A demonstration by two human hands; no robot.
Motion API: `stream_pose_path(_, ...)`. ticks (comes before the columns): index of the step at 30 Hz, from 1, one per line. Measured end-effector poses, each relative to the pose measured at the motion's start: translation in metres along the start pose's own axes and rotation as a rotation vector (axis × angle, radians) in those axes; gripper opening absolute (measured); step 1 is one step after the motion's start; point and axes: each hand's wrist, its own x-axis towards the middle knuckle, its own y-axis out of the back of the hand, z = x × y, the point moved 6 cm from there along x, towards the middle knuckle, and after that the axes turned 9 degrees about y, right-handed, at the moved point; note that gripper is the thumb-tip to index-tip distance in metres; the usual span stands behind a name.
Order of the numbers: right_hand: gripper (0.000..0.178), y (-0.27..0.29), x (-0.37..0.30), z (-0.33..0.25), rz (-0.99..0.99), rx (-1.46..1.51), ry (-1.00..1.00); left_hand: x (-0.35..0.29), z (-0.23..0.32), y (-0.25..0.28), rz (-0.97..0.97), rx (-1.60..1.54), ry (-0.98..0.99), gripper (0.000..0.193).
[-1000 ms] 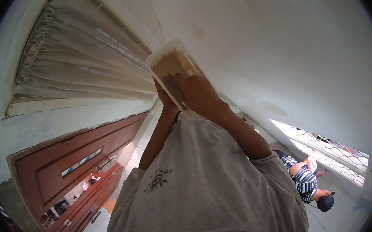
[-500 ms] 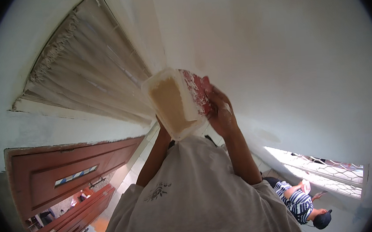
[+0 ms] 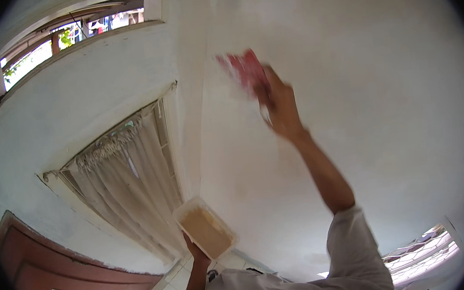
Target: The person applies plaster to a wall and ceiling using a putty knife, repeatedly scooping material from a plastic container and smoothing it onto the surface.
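Note:
Raised high in front of the pale wall (image 3: 361, 106), my right hand (image 3: 282, 104) is closed round a red putty spreader (image 3: 246, 72) smeared with white filler. The spreader is blurred, and I cannot tell whether its edge touches the wall. Lower down, my left hand (image 3: 196, 252) grips the side of a whitish plastic tub (image 3: 232, 243). Smooth beige filler (image 3: 203, 227) lies inside the tub, which is tilted toward me. Some of my left fingers are hidden behind the tub.
Left of the wall corner hangs a grey-beige curtain (image 3: 140, 169) over a window. Above it is a narrow opening (image 3: 73, 37) showing daylight. A brown wooden door (image 3: 78, 274) stands at the lower left. A grilled window (image 3: 424, 255) sits at the lower right.
My right hand has lifted the spreader away from the tub, up across the wall. The tub now sits lower in view. The view has tilted upward, and the other person has left it.

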Motion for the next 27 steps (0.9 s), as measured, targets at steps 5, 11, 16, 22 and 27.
stream_pose_path(5,0.043,0.021,0.176,-0.008,0.034,-0.791,0.484,-0.016,0.007,0.008,0.137,-0.032,0.001,0.078)
stream_pose_path(11,0.034,-0.048,0.236,0.057,0.061,-1.435,0.606,-0.025,0.005,0.025,0.211,-0.096,0.024,0.080)
stream_pose_path(16,0.029,-0.160,0.082,0.105,-0.198,-1.277,0.823,-0.024,0.007,0.039,0.190,-0.061,0.037,0.077)
stream_pose_path(22,0.035,-0.186,0.019,0.088,-0.776,-0.885,0.436,-0.024,0.020,0.036,0.192,0.017,0.001,0.081)
stream_pose_path(27,0.048,-0.040,0.165,0.055,-0.129,-1.100,0.469,-0.017,0.018,0.030,0.148,0.003,0.033,0.083)
